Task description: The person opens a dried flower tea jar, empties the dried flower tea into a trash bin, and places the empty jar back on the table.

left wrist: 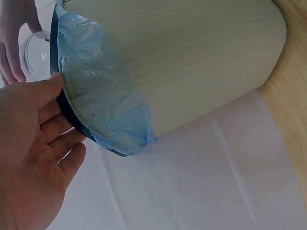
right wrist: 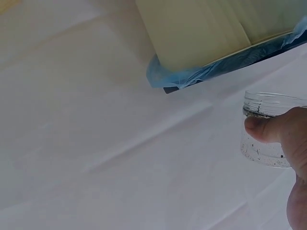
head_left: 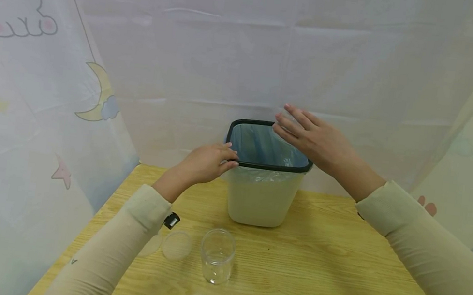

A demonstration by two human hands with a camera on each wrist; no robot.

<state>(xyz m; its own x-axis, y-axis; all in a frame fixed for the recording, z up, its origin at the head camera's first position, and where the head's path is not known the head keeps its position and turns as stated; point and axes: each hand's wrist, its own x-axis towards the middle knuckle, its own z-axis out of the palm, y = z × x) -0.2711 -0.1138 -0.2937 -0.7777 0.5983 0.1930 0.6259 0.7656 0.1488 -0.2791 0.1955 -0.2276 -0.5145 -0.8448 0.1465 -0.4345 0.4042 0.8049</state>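
A cream trash bin (head_left: 261, 201) with a black rim stands upright on the table, lined with a translucent blue bag (left wrist: 103, 86) folded over the edge. My left hand (head_left: 208, 163) grips the rim at the bin's left side, thumb outside and fingers behind it. Above the bin's right side, my right hand (head_left: 318, 140) holds a clear jar (right wrist: 261, 149) with dark specks clinging inside. In the head view the fingers mostly hide this jar. A second clear jar (head_left: 217, 257) stands upright on the table, in front of the bin.
Two clear round lids, one (head_left: 177, 245) beside the standing jar and another (head_left: 150, 245) partly behind the left sleeve, lie on the wooden table (head_left: 314, 273). A pale curtain (head_left: 211, 57) hangs close behind the bin, and printed sheets (head_left: 13, 141) hang at the sides.
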